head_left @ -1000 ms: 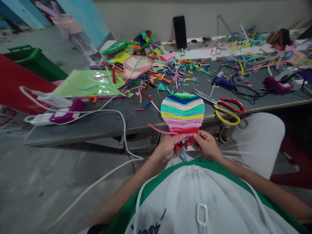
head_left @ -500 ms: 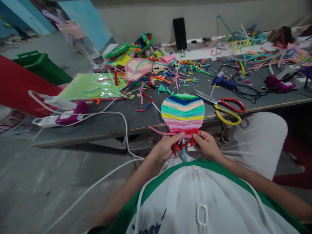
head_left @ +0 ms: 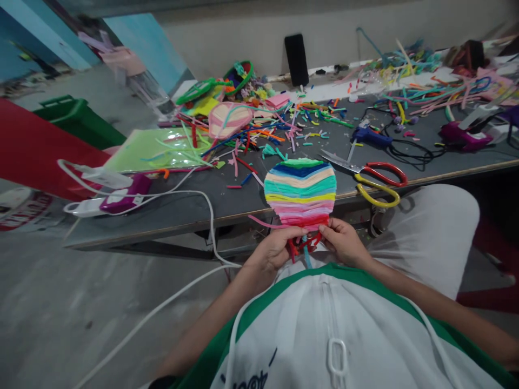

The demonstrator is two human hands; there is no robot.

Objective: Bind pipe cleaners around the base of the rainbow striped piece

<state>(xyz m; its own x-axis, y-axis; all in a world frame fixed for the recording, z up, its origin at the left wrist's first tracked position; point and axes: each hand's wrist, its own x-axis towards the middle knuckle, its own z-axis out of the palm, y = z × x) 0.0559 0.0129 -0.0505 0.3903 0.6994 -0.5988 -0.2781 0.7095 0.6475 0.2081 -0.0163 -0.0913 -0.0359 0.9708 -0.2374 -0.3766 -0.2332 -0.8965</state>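
A heart-shaped piece [head_left: 300, 190] made of striped rows of coloured pipe cleaners stands upright in front of my lap, over the table's near edge. My left hand [head_left: 275, 249] pinches its lower left point, where a loose pink strand [head_left: 263, 222] sticks out to the left. My right hand [head_left: 344, 241] pinches the lower right. Red and blue pipe-cleaner ends hang between my fingers. Both hands are closed on the piece.
The grey table [head_left: 178, 208] carries red-and-yellow scissors [head_left: 375, 181], a blue glue gun [head_left: 373, 137], a purple glue gun [head_left: 462, 135], a second pink heart [head_left: 227, 118], several scattered pipe-cleaner scraps, a power strip [head_left: 109, 202] with white cables, and a black phone [head_left: 295, 59]. A green bin [head_left: 79, 116] stands at the left.
My hands keep hold of the heart's lower tip with small finger shifts. The view has swung slightly, so the heart sits a little further left.
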